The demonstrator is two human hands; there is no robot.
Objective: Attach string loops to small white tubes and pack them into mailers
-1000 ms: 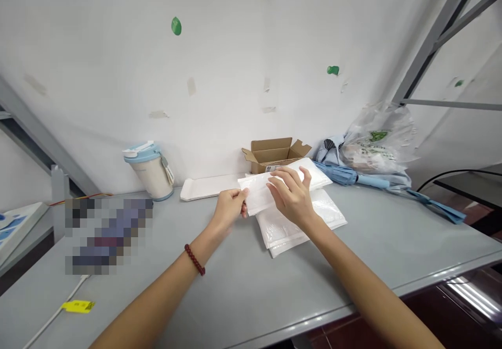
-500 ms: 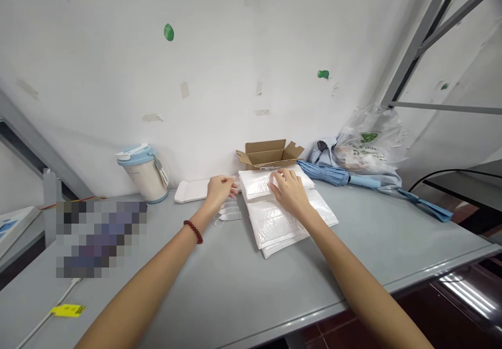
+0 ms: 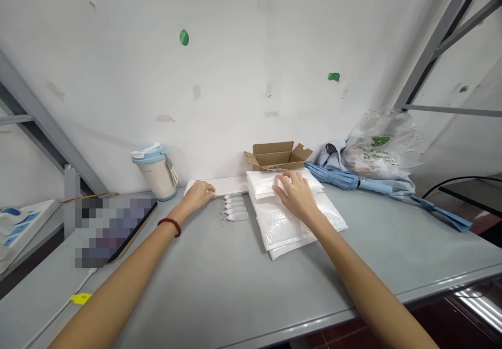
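Note:
My left hand (image 3: 199,194) is at the near edge of a long flat white package (image 3: 231,185) by the wall; its fingers are loosely bent, with nothing visible held in them. To its right, several small white tags with string loops (image 3: 237,209) lie in a row. My right hand (image 3: 297,195) is over a small white bubble mailer (image 3: 263,183), its fingers bent and apart, the fingertips at the mailer's surface. This mailer lies on top of larger white bubble mailers (image 3: 284,226), stacked slightly askew.
Behind the mailers stands an open cardboard box (image 3: 273,158). A blue-lidded tumbler (image 3: 157,177) is at the left, near a partly blurred phone (image 3: 133,234) with a white cable (image 3: 58,315). A folded blue umbrella (image 3: 337,176) and a plastic bag (image 3: 378,148) lie at the right.
The small bubble mailer went from my hands down onto the larger mailers. My left hand let go and moved left to the white package, uncovering the tags. My right hand stays over the mailer.

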